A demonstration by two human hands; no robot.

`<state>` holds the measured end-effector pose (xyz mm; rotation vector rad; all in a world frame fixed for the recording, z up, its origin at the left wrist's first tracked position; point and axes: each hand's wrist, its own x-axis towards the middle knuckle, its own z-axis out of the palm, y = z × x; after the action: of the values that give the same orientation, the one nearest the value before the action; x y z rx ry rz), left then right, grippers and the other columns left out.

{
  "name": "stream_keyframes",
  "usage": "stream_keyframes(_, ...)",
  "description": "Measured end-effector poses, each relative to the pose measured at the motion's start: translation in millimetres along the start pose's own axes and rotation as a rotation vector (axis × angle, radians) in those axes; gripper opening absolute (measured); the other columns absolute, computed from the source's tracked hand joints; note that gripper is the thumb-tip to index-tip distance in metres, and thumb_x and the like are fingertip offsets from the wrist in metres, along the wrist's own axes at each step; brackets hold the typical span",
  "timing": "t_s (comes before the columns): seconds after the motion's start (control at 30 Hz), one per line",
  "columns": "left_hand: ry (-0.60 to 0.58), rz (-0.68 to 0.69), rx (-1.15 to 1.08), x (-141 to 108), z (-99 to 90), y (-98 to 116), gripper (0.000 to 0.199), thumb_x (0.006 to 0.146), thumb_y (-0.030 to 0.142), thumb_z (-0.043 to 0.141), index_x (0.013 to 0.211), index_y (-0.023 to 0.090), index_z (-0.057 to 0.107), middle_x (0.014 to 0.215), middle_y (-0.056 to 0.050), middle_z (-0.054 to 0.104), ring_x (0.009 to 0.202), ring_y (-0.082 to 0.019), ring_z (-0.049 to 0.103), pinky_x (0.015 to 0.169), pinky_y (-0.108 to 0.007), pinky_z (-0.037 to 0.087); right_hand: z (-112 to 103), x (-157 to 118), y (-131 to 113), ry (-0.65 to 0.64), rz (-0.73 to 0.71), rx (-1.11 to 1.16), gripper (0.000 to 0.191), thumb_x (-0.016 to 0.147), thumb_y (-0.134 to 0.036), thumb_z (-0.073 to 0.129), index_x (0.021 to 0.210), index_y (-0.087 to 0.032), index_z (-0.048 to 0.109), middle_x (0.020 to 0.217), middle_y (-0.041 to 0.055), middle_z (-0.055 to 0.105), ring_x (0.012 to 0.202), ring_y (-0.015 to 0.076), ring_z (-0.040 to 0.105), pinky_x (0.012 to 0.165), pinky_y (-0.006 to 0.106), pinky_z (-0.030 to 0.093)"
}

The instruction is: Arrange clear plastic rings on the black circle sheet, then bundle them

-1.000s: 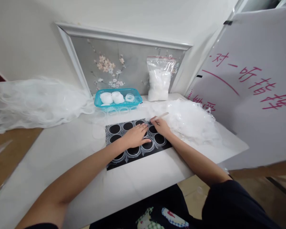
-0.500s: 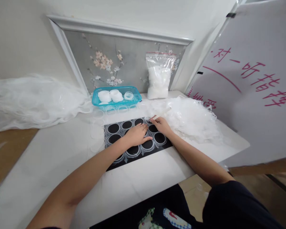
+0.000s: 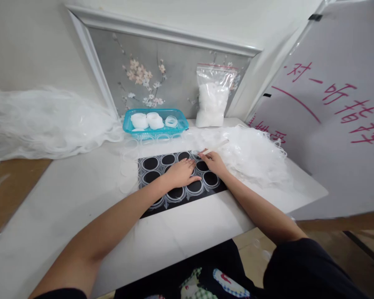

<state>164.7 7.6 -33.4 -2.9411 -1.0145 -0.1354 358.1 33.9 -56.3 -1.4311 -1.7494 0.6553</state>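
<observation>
A translucent sheet of joined white rings lies over a black mat on the table. My left hand rests flat on the middle of this sheet, its fingers stretched out and the thumb apart. Close to the far right edge of the mat, my right hand is closed around a thin, flat, whitish stick. The stick's far end sticks out above the hand, pointing up to the right; its lower tip is too small to make out, near a ring at the mat's corner.
Behind the mat stands a blue plastic basket with white ring stacks. A zip bag of white pieces leans by the framed panel. Heaps of clear ring sheets lie right and left. A whiteboard borders the right.
The whole view has shifted slightly. The stick in my right hand shows more plainly and stands out a little farther. My left hand stays flat in the same place on the sheet.
</observation>
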Motion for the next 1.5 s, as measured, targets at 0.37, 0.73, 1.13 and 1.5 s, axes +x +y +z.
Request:
stream_keyframes(0.37, 0.008, -0.005, 0.006, 0, -1.0, 1, 0.065, 0.095, 0.056, 0.039, 0.133, 0.004, 0.050, 0.141, -0.021, 0.050, 0.133, -0.027, 0.045, 0.113, -0.037, 0.030, -1, -2, -1, 0.000, -0.102, 0.014, 0.035, 0.088, -0.045, 0.048, 0.082, -0.017, 0.067, 0.081, 0.0056, 0.071, 0.077, 0.0200, 0.065, 0.072, 0.030, 0.048)
stream_keyframes(0.73, -0.010, -0.010, -0.006, 1, -1.6, 3, 0.068, 0.095, 0.056, 0.039, 0.134, 0.001, 0.048, 0.140, -0.022, 0.050, 0.133, -0.028, 0.045, 0.113, -0.037, 0.028, -1, -5, -2, 0.019, -0.151, -0.181, 0.027, 0.092, -0.035, 0.048, 0.088, -0.019, 0.070, 0.098, 0.0085, 0.074, 0.106, 0.0265, 0.063, 0.097, 0.041, 0.043)
stream_keyframes(1.13, 0.012, -0.020, -0.046, -1, -3.9, 3, 0.058, 0.094, 0.051, 0.046, 0.131, 0.007, 0.053, 0.139, -0.020, 0.052, 0.131, -0.028, 0.048, 0.110, -0.040, 0.035, -24, 71, -27, 0.199, 0.047, -0.691, 0.030, 0.093, -0.019, 0.042, 0.107, -0.015, 0.067, 0.097, 0.0156, 0.072, 0.104, 0.0272, 0.062, 0.093, 0.041, 0.041)
stream_keyframes(1.5, -0.049, -0.042, -0.044, -7, -5.1, 3, 0.065, 0.096, 0.053, 0.040, 0.138, 0.004, 0.045, 0.146, -0.022, 0.041, 0.137, -0.027, 0.039, 0.113, -0.040, 0.030, -71, 71, -27, 0.565, 0.147, -0.510, 0.030, 0.090, -0.024, 0.045, 0.101, -0.007, 0.067, 0.138, 0.0295, 0.047, 0.132, 0.0415, 0.036, 0.100, 0.064, 0.031)
